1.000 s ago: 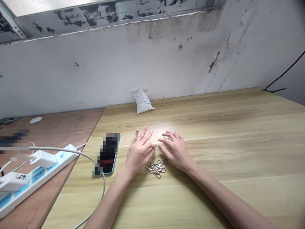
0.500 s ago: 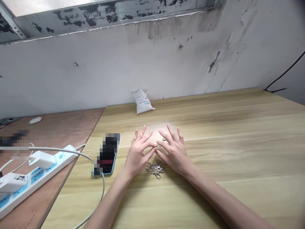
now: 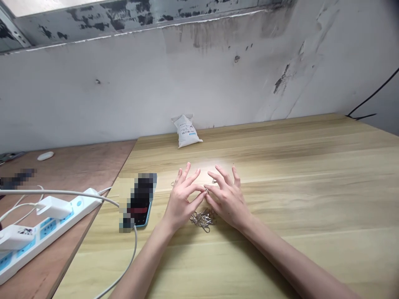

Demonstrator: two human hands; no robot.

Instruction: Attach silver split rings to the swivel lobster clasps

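Note:
My left hand [image 3: 181, 198] and my right hand [image 3: 226, 197] meet over the light wooden table [image 3: 296, 178]. The thumb and forefinger of both pinch one small metal piece [image 3: 206, 190] between them, too small to name for sure; the other fingers are spread. Just below the hands lies a pile of silver metal clasps [image 3: 203, 218]. A small metal ring [image 3: 172, 183] lies left of my left hand, and another small metal bit [image 3: 214, 181] shows behind my right hand's fingers.
A phone [image 3: 139, 202] on a white cable lies left of my left hand. Farther left a white power strip [image 3: 37, 224] with plugged chargers rests on a reddish board. A small white bag [image 3: 186, 131] leans by the wall.
My right hand's fingers lifted and spread, and its thumb and forefinger joined my left hand's pinch on the small piece. Both hands stayed in place.

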